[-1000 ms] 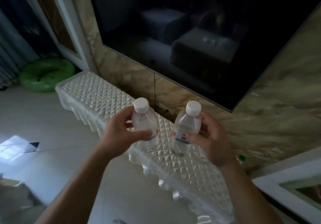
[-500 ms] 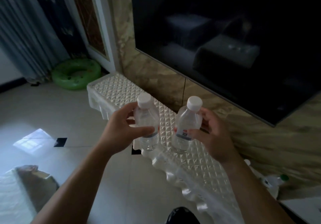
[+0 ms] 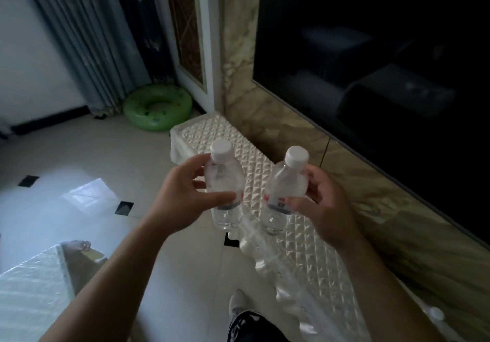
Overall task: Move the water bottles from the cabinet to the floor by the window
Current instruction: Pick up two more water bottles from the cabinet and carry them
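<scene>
Carrying stage, basically. Both hands are clamped on a bottle each. The left hand [image 3: 183,198] wraps the left bottle [image 3: 225,180] around its shoulder with the thumb across the front. The right hand [image 3: 323,209] grips the right bottle [image 3: 287,182] at the label, thumb in front and fingers behind. Both bottles are upright with white caps on, held in the air at mid-frame. They're near each other but not touching, and lifted clear of the quilted white cabinet [image 3: 212,132] that runs from centre down to the lower right.

What's changed over the last second: the grips look the same, but the whole view has swung left. The grey curtain [image 3: 87,36] at upper left and the green swim ring [image 3: 157,107] below it were out at the edge before, and now they sit well inside the frame. The TV screen [image 3: 371,76] has slid off to the right. A shoe [image 3: 238,302] has also popped in at bottom centre, so I'd say the person is turning and stepping away from the cabinet.

My read: pickup's done for these two and the walk to the window is just starting. The open floor [image 3: 66,156] at left, toward the curtain, is presumably the drop spot. There's a small white cap at the lower right edge too, maybe another bottle waiting, can't really tell.
</scene>
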The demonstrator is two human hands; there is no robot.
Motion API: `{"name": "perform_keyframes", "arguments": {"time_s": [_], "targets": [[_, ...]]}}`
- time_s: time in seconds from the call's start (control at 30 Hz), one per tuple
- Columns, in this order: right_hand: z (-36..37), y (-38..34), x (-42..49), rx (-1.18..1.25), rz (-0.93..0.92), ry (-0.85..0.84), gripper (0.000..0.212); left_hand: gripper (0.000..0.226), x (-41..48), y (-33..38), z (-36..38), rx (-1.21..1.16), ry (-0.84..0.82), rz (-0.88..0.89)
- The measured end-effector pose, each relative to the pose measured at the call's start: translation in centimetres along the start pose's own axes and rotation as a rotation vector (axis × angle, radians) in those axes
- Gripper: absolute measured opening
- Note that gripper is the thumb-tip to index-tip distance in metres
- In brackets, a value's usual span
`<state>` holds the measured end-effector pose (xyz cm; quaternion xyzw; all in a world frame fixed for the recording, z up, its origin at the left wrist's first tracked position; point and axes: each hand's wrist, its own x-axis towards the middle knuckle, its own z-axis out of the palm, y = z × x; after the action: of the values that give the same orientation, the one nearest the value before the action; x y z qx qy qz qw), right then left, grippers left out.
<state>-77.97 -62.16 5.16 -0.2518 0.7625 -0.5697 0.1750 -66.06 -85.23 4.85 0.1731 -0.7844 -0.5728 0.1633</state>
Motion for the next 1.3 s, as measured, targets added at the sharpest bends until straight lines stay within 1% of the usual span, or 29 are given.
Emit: {"name": "perform_keyframes", "arguments": {"time_s": [0.07,0.33,0.67,0.77,0.9,1.03,1.1,1.3], "targets": [[0.6,-0.1,2.6,0.006,-0.001,-0.027,0.053,0.082,2.0,-0.1,-1.0,0.020,0.027,0.000],[2.4,-1.1,12.5,0.001,-0.034,-0.128,0.053,0.076,8.9,-0.7,-4.1,0.005,0.121,-0.020],[7.2,-2.7,20.1,-0.015,-0.064,-0.178,0.057,0.079,14.4,-2.6,-9.9,-0.006,0.177,-0.008],[9.6,-3.3,21.8,-0.020,-0.068,-0.167,0.057,0.079,15.9,-3.7,-12.4,-0.022,0.176,-0.010],[13.8,-4.7,24.1,-0.015,-0.063,-0.147,0.063,0.077,18.0,-5.2,-16.6,-0.016,0.166,-0.010],[18.6,-6.2,26.6,-0.006,-0.074,-0.138,0.054,0.080,19.9,-7.0,-21.7,-0.007,0.147,-0.013],[21.2,-7.0,27.7,-0.016,-0.083,-0.131,0.054,0.083,20.7,-8.0,-24.5,-0.007,0.136,-0.011],[28.4,-8.6,30.4,-0.041,-0.100,-0.127,0.056,0.080,22.7,-10.2,-32.1,0.002,0.116,-0.004]]}}
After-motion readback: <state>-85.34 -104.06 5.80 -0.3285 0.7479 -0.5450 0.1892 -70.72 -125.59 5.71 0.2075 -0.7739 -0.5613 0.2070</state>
